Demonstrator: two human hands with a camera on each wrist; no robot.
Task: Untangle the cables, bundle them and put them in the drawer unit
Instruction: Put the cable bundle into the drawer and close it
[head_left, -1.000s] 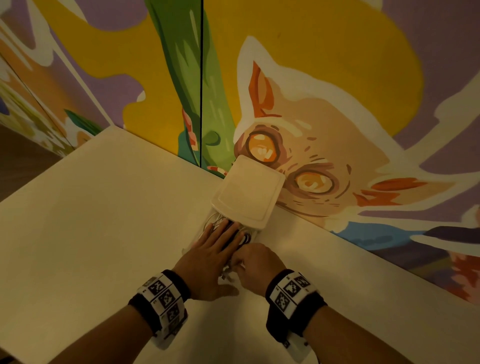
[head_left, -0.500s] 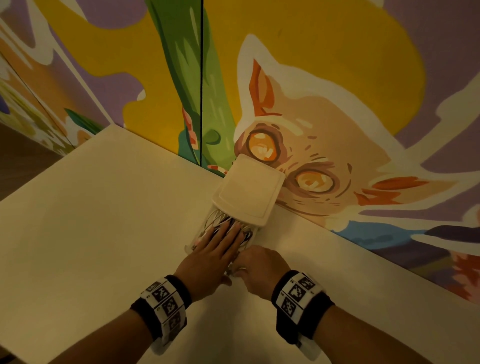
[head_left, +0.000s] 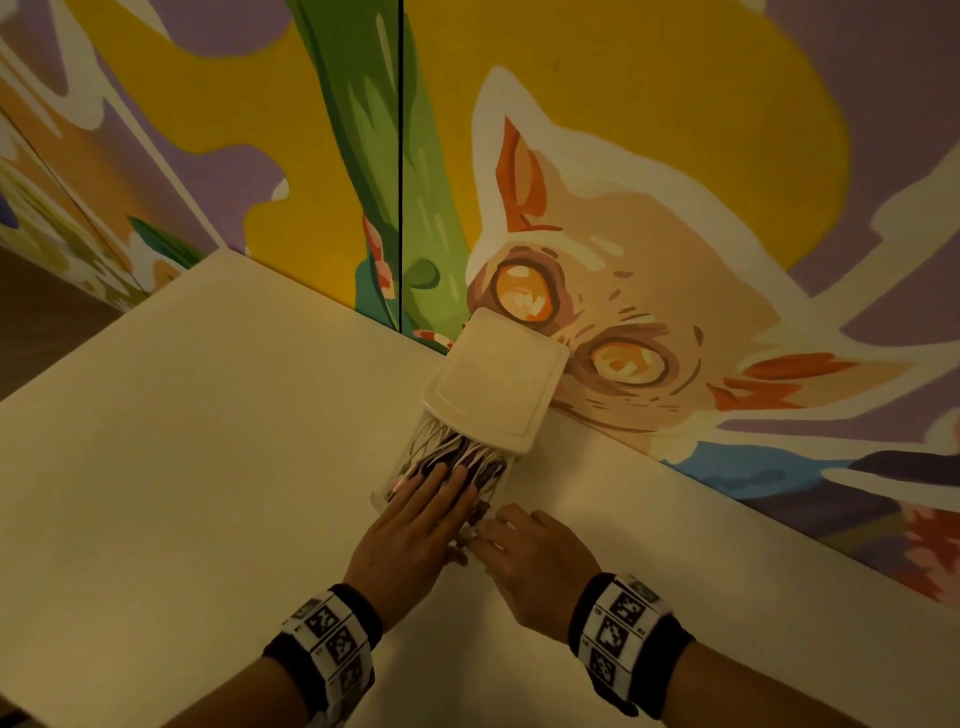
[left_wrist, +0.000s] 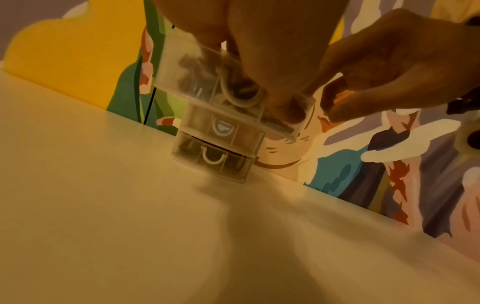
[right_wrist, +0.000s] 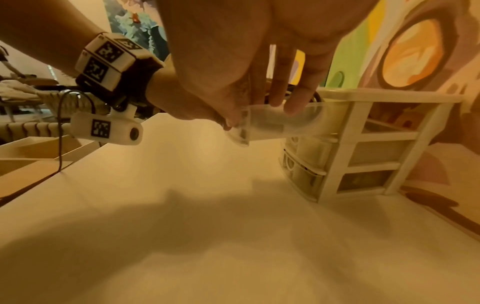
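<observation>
A small cream drawer unit (head_left: 493, 384) stands on the table against the painted wall. Its clear top drawer (head_left: 397, 480) is pulled out toward me and holds white and dark cables (head_left: 467, 449). My left hand (head_left: 426, 512) lies flat on the cables, fingers straight, pressing them down. My right hand (head_left: 530, 553) is at the drawer's front right corner, with its fingers (right_wrist: 293, 105) curled on the side wall and the thumb at the front. In the left wrist view the two lower drawers (left_wrist: 215, 160) are closed, and dark contents show through the bottom one.
The cream table (head_left: 208, 467) runs to the mural wall (head_left: 675, 156) behind the unit, and its left edge drops to a dark floor. In the right wrist view, open wooden boxes (right_wrist: 39, 148) stand beyond the far table edge.
My left hand has slid back toward me a little, so more of the cables shows between its fingertips and the unit. The right hand stays at the drawer's corner.
</observation>
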